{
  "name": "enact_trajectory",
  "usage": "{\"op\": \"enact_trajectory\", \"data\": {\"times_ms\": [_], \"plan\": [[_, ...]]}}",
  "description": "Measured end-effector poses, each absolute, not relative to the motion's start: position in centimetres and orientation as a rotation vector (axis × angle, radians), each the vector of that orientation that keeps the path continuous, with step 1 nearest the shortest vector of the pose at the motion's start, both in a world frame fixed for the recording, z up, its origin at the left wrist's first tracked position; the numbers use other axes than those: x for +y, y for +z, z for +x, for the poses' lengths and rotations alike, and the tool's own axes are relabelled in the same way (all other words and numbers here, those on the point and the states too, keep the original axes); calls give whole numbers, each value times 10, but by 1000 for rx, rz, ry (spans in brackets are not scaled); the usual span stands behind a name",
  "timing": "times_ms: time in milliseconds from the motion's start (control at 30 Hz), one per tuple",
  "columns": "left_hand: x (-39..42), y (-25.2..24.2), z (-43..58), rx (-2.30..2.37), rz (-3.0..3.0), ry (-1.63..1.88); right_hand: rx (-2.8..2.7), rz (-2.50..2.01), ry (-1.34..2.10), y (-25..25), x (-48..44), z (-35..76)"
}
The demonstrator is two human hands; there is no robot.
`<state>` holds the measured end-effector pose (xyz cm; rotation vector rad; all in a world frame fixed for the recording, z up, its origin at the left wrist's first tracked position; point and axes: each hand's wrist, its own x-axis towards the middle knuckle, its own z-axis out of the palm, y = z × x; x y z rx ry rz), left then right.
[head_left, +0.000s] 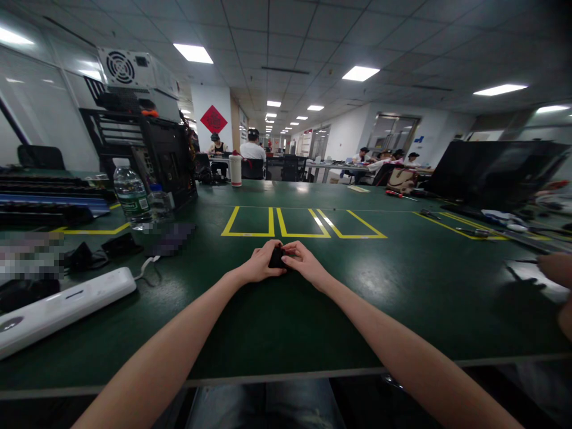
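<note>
Both of my hands meet over the middle of the green table (313, 322), just in front of the yellow tape outlines. A small black object (276, 257) sits between them; its kind is too small and dark to make out. My left hand (261, 263) is closed around its left side, with the thumb below and the fingers above. From the right, my right hand (302, 263) pinches at the object's upper right edge with thumb and fingertips. Parts of the object are hidden by the fingers.
On the left lie a white power strip (67, 307), a water bottle (131, 193) and a black computer case (165, 158). A white cup (235, 169) stands at the back. To the right are a monitor (496, 173), a screwdriver (401, 195) and another person's hand (556, 271).
</note>
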<state>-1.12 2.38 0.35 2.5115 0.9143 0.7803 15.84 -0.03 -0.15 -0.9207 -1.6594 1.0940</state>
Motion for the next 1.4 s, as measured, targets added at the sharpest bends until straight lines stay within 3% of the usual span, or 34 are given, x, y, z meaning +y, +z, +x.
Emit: {"op": "enact_trajectory", "data": {"times_ms": [1400], "plan": [[22,8,-12,935,2457,735,-1693,-903,1180,3,-3,161]]}}
